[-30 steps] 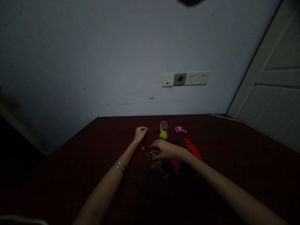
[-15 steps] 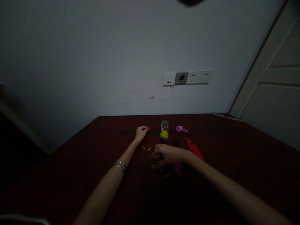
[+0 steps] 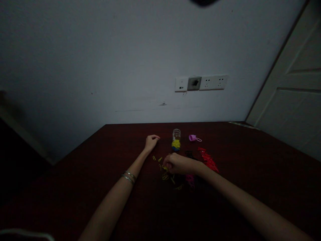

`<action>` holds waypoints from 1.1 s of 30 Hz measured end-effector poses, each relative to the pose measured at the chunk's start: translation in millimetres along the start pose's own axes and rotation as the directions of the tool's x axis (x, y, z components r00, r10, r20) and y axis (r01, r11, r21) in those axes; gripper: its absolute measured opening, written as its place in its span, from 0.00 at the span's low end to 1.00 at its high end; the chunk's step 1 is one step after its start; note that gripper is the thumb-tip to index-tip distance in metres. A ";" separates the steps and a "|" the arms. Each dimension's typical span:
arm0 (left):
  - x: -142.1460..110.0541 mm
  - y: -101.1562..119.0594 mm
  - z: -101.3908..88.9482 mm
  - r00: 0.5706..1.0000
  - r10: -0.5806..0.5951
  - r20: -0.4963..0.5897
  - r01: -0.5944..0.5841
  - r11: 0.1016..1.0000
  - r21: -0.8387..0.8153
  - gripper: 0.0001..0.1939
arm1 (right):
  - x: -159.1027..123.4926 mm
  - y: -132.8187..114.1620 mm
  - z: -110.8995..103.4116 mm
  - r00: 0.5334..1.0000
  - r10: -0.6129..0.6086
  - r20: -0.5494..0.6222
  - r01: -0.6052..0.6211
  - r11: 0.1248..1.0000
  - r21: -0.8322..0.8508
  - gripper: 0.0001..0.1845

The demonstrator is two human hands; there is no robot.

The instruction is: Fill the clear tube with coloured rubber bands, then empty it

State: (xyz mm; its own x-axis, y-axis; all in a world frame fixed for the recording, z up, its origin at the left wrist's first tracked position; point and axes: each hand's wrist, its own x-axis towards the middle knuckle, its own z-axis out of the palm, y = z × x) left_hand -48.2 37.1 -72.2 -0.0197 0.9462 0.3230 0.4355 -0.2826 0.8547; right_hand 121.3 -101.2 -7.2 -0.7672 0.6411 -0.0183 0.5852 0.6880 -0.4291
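Note:
My right hand [image 3: 175,163] is over a scatter of small yellow rubber bands [image 3: 165,176], its fingers drawn together on some of them. More loose yellow bands lie to its left and below it on the dark table. My left hand [image 3: 151,143] rests on the table further back, thumb and fingers pressed together; whatever is between its fingertips is too small to make out. Behind my right hand stands an open clear jar [image 3: 176,135], upright, with yellow bands over blue ones inside.
Red bands [image 3: 208,160] lie in a long heap right of the jar. Black bands [image 3: 190,154] and purple bands [image 3: 190,180] are close to my right wrist. A pink lid with a loop [image 3: 193,138] lies at the back. Sockets [image 3: 212,82] are on the wall behind the table [image 3: 130,137].
The fingers of my right hand, spread over the yellow bands before, have closed together. My left hand and the jar have stayed in place.

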 end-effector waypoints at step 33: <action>-1.6 4.7 -0.9 0.999 -0.022 0.026 0.022 1.000 0.004 0.11 | -15.6 13.8 -94.5 0.863 0.153 -0.481 0.003 0.952 0.307 0.08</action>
State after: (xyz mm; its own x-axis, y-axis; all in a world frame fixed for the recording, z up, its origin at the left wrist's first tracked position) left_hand -47.0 34.1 -68.4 -0.0056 0.9560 0.2935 0.4388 -0.2614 0.8597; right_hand 166.1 -69.6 72.5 -0.4467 0.8221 0.3531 0.4741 0.5522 -0.6858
